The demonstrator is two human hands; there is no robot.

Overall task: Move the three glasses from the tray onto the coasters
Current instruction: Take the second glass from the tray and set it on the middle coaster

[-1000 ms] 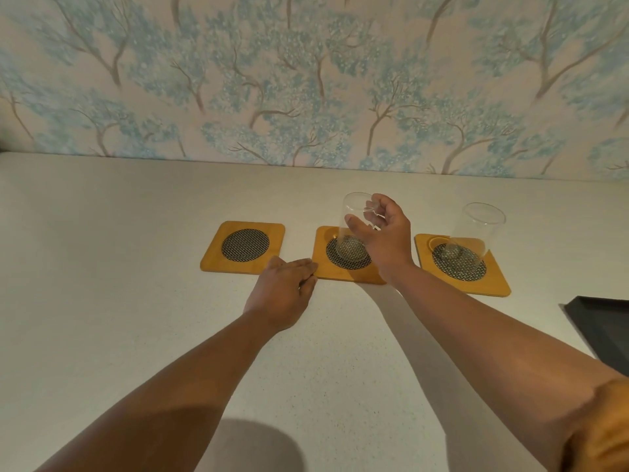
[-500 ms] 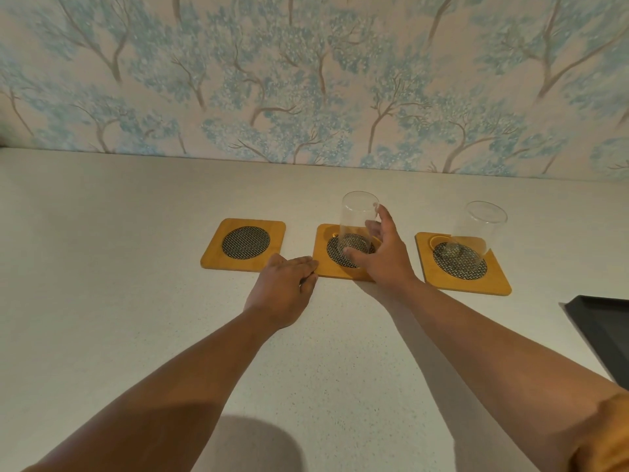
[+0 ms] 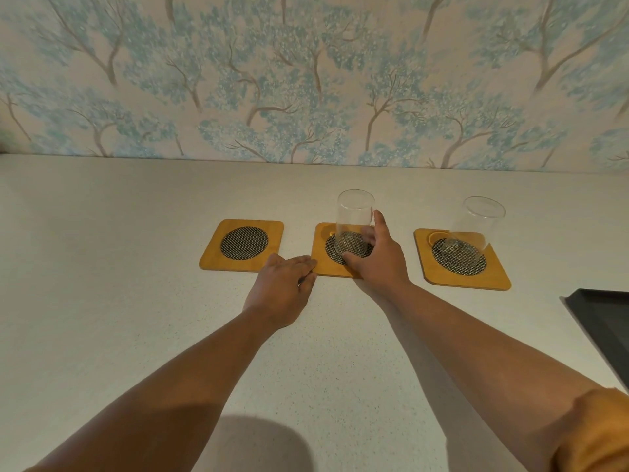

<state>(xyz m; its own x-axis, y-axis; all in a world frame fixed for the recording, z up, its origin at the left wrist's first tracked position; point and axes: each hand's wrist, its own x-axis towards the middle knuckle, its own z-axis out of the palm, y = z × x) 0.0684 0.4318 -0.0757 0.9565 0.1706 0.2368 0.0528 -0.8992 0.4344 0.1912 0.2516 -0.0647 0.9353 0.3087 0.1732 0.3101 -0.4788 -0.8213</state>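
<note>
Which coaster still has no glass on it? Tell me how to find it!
Look at the pale counter under the tree wallpaper, where three wooden coasters lie in a row. The empty coaster is the left one, just beyond the left hand. The other two each carry a clear glass; this one shows its whole dark woven circle.

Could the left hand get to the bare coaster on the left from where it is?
Probably yes: the left hand rests on the counter just beside the empty coaster, and nothing lies between them.
</note>
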